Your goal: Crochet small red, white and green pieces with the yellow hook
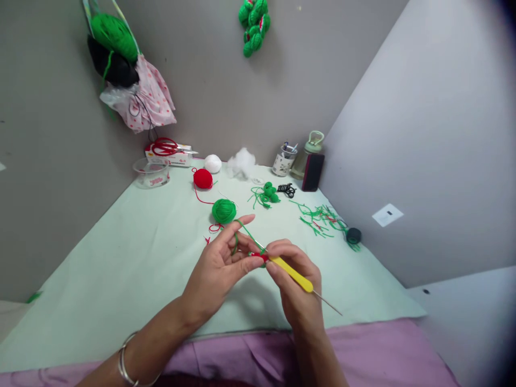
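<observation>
Head view: two hands, one crochet hook [291, 273], three yarn balls.

L hand [220, 266] & R hand [296, 279] pinched shut, fingertips meeting.

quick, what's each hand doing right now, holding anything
Left hand: closed on small red crochet piece, green yarn looped over its finger.
Right hand: closed on yellow crochet hook.

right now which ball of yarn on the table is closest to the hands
The green yarn ball, just beyond the left hand. The red ball and white ball lie farther back toward the wall.
</observation>
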### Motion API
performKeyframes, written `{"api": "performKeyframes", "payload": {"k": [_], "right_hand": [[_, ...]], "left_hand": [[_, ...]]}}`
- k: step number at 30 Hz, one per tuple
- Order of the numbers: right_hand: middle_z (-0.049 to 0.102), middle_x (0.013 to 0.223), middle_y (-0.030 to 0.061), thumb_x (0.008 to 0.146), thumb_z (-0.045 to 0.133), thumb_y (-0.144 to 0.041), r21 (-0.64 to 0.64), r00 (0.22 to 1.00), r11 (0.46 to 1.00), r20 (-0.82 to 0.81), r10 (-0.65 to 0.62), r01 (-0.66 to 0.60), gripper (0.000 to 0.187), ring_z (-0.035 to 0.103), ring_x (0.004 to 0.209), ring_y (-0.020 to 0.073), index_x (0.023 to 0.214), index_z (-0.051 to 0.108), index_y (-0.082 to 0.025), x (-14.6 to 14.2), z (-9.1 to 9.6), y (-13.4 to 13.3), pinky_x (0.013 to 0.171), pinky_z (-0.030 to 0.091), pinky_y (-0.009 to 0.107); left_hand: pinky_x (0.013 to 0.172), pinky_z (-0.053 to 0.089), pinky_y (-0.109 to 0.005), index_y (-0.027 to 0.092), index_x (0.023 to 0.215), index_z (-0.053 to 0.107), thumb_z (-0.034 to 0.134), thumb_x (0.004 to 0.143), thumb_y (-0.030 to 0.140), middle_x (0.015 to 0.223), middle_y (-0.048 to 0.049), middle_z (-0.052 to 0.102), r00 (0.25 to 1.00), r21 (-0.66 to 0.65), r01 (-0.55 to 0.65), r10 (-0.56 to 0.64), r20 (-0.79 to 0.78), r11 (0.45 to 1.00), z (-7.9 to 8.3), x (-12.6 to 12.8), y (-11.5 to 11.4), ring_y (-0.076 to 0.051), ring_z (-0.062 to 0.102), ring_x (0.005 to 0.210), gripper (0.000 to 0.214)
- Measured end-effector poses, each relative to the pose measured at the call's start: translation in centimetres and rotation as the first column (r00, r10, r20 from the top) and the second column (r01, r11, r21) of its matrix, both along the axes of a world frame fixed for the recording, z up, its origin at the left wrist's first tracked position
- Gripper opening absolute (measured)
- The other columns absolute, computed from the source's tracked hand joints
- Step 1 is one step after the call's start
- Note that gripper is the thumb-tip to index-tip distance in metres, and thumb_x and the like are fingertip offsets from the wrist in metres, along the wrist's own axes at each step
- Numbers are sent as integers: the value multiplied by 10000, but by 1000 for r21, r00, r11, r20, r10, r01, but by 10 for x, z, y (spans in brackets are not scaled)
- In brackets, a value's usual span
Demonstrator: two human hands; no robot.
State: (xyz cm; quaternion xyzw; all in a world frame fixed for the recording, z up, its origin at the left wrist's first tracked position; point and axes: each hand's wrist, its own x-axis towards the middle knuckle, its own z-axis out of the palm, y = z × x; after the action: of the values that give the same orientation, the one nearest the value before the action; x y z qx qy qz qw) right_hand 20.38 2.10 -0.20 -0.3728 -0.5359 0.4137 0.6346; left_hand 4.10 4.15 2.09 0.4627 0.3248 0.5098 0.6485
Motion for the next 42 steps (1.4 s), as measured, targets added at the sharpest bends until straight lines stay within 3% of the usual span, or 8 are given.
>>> {"api": "performKeyframes", "payload": {"k": [7, 10, 13, 19, 24, 31, 37, 42], "right_hand": [[780, 837, 39, 970, 725, -324, 261, 952, 951, 209, -223, 165, 133, 702, 764, 192, 1020, 848, -312, 1, 3, -4, 656, 575, 302], [779, 848, 33, 959, 738, -250, 326, 933, 932, 259, -252, 161, 114, 717, 761, 178, 1023, 826, -281, 0, 6, -3, 631, 591, 278], [768, 904, 38, 953, 709, -123, 405, 896, 901, 327, -301, 155, 209, 733, 808, 164, 1073, 802, -267, 1, 6, -3, 655, 607, 260], [781, 1131, 95, 924, 659, 12, 661, 773, 728, 361, -522, 182, 401, 760, 969, 205, 1189, 778, -265, -3, -4, -5, 763, 647, 341], [797, 1144, 123, 935, 626, 5, 751, 734, 641, 347, -584, 156, 388, 760, 997, 218, 1245, 738, -199, -7, -10, -7, 802, 655, 381], [793, 1138, 155, 998, 531, -64, 737, 813, 664, 307, -496, 127, 303, 770, 998, 232, 1246, 672, -166, -7, -8, -12, 762, 661, 403], [779, 1131, 184, 1008, 483, -59, 740, 800, 670, 364, -476, 62, 262, 765, 1018, 217, 1202, 641, -139, -5, -1, -15, 757, 670, 371], [768, 1137, 176, 987, 474, -28, 704, 797, 709, 402, -451, 46, 282, 765, 1042, 209, 1194, 627, -143, -4, 5, -20, 775, 671, 346]], "left_hand": [[914, 573, -321, 209, 1508, 485, 874, 788, 230, 865, 32, 678, 1000, -48, -18, 18, -14, 999, 1, 2, -5, -162, 676, 902, 819], [906, 575, -313, 210, 1521, 472, 871, 776, 216, 878, 31, 686, 999, -62, -43, 44, 14, 997, 3, 3, -6, -159, 680, 910, 845], [896, 574, -304, 227, 1522, 482, 875, 769, 214, 911, 29, 696, 1000, -59, -24, 24, 13, 998, 5, 3, -6, -153, 686, 905, 850], [870, 561, -272, 222, 1437, 578, 873, 796, 249, 877, 27, 711, 998, -33, -58, 57, -40, 998, 3, 3, -7, -140, 680, 876, 706], [799, 593, -245, 239, 1407, 608, 854, 816, 255, 888, 18, 710, 987, 23, -148, 149, -63, 989, 1, 4, -9, -150, 705, 876, 640], [809, 657, -225, 303, 1369, 657, 822, 865, 217, 935, 22, 734, 945, 224, -262, 297, -137, 939, -7, 4, -11, -164, 746, 973, 536], [824, 671, -200, 319, 1388, 660, 779, 906, 144, 970, 21, 763, 914, 376, -302, 378, -146, 876, -14, 3, -11, -150, 759, 991, 526], [847, 678, -198, 321, 1381, 656, 751, 922, 93, 990, 27, 790, 903, 487, -317, 416, -108, 814, -17, 4, -13, -136, 784, 959, 521]]}}
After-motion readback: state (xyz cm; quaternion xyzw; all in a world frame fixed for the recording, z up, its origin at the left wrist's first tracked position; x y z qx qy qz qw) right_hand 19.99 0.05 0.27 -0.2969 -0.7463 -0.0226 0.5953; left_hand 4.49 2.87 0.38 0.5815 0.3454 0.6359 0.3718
